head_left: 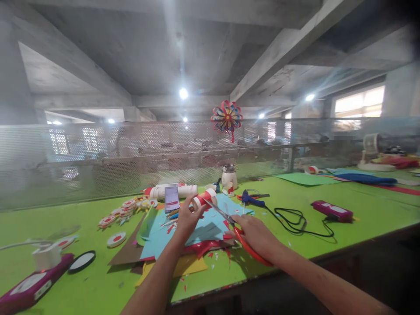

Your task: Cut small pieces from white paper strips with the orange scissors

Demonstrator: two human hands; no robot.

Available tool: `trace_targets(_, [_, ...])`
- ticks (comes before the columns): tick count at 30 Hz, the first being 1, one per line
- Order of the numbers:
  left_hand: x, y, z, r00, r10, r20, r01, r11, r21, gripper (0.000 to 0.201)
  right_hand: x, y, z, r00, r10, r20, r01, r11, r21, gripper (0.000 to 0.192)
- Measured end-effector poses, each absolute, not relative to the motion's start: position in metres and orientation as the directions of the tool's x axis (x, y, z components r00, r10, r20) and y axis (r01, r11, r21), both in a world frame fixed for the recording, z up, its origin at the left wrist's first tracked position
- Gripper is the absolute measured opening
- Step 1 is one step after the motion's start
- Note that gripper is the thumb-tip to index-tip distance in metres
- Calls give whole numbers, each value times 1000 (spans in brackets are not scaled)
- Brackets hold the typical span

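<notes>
My left hand (189,218) grips a short red-and-white paper tube (202,200), holding it tilted above the sheets on the table. A pair of scissors (249,250) with orange handles is in my right hand (257,234). Its blades point up and left, with the tips at or against the tube; whether they touch it I cannot tell. Beneath both hands lie light blue paper sheets (155,246) strewn with scraps. A phone (172,199) stands just behind my left hand, with pens (173,215) at its base.
White discs with red centres (116,239) lie to the left. A glue gun (249,198) trails a black cord on the right, near a purple power strip (332,211). Another power strip (36,280) sits front left. A bottle (229,178) stands behind, before a mesh divider (147,162).
</notes>
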State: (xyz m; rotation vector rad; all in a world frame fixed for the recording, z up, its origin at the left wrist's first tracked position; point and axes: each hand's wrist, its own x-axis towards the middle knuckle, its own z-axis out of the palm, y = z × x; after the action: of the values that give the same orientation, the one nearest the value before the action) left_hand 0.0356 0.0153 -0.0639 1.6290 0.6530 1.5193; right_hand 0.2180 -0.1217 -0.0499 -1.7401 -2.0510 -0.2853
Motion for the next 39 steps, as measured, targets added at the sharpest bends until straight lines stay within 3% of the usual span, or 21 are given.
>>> trace_targets(7, [31,16,-56,127,848,514,-232,-479,847,59,219,-108,-51,-90,888,452,962,195,-192,25])
trace_targets(15, [26,8,-49,199,877,437,-356,-351,866,53,221,-117,-43,-115,897,427,973,187,-132,33])
trace_targets(23, [27,16,-54,166,872,461,-282,-406,869,58,225,-126,-40,-159,906,393,983,182,-21,35])
trace_targets(39, [28,1,-48,223,834,505,-242,-455,857,61,225,-136,-41,-143,911,386,989,146,22,38])
